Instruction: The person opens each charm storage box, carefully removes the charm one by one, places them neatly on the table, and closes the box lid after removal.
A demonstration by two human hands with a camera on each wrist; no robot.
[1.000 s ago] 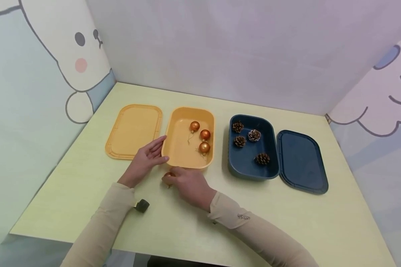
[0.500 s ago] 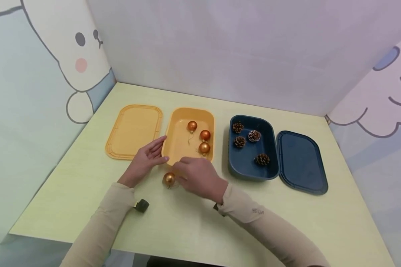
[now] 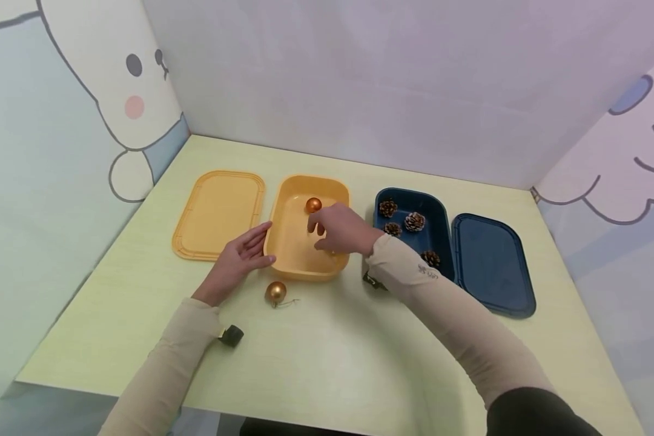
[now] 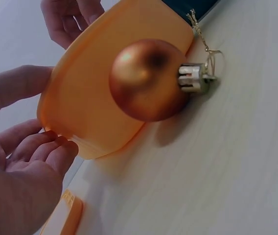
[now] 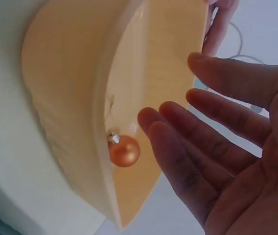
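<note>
My left hand [image 3: 238, 264] holds the near left corner of the yellow box [image 3: 291, 266], thumb at the rim and fingers along the outer left side. Over the right half of that box, my right hand [image 3: 340, 230] hovers with loosely bent fingers; the right wrist view shows nothing between them. An orange Christmas bauble [image 3: 313, 205] lies inside, just beyond the right fingertips. The right hand mostly covers the other baubles in the box. On the table before the box lies a gold bauble [image 3: 275, 293] with a metal cap and gold string, large in the left wrist view.
A dark blue box [image 3: 381, 194] with several pine cones [image 3: 415, 221] stands to the right, partly behind the right forearm. Its blue lid [image 3: 493, 260] lies beyond it. The yellow lid [image 3: 218, 215] lies flat at left. Walls bound the table's back and sides.
My right hand has left the gold bauble on the table and moved up and right, over the yellow box. One bauble inside shifted slightly left. The left hand stays put.
</note>
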